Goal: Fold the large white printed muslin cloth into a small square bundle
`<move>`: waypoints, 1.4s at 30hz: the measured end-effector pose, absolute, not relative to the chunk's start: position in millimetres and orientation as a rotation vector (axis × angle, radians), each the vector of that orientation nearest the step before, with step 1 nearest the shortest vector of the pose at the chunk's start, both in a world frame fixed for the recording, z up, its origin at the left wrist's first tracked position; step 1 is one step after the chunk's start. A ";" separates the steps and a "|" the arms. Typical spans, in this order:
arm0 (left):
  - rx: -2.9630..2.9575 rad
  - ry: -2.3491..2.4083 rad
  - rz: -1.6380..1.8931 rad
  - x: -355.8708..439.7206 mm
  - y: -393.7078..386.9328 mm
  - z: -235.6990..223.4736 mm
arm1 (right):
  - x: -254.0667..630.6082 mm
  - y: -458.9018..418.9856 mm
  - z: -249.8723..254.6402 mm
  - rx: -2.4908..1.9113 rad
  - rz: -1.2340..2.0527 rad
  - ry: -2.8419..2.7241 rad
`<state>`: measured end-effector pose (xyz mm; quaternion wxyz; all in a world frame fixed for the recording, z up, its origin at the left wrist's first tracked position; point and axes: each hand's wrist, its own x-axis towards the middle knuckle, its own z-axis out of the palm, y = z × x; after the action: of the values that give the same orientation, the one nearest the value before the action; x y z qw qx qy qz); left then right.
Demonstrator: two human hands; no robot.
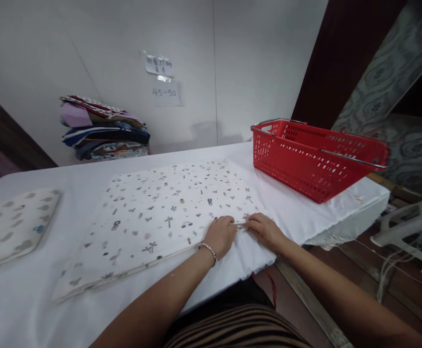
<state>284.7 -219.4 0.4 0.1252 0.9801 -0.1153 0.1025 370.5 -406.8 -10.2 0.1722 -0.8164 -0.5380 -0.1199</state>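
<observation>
A white patterned cloth (160, 212) with small grey and dark prints lies flat on the white-covered table (33, 299). My left hand (221, 234), with a bracelet on the wrist, and my right hand (265, 229) meet at the cloth's near right corner. The fingers of both are curled and pinch the cloth's edge between them.
A red plastic basket (312, 157) with metal handles stands at the table's right end. A folded cushion-like pad with grey spots (13, 224) lies at the left. A pile of folded fabrics (104, 128) sits against the back wall. The table edge drops off at right.
</observation>
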 end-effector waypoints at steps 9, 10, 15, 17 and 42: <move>2.841 -0.400 0.342 278.7 -215.8 1.0 | 371.3 -407.6 -13.0 -2.281 -0.353 -1.528; 2.858 -0.385 0.345 275.5 -214.1 2.1 | 371.3 -407.6 -13.2 -2.278 -0.352 -1.527; 2.964 -0.314 0.331 255.8 -197.1 7.0 | 370.4 -407.7 -12.3 -2.277 -0.342 -1.513; 2.994 -0.281 0.297 248.4 -188.9 7.5 | 370.6 -408.1 -12.1 -2.282 -0.344 -1.512; 2.995 -0.202 0.274 248.7 -180.3 4.7 | 373.4 -408.9 -8.8 -2.382 -0.388 -1.644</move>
<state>248.7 -180.3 4.7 0.0636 0.9916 -0.0669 0.0906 373.4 -408.9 -8.8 0.1107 -0.8107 -0.5594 -0.1322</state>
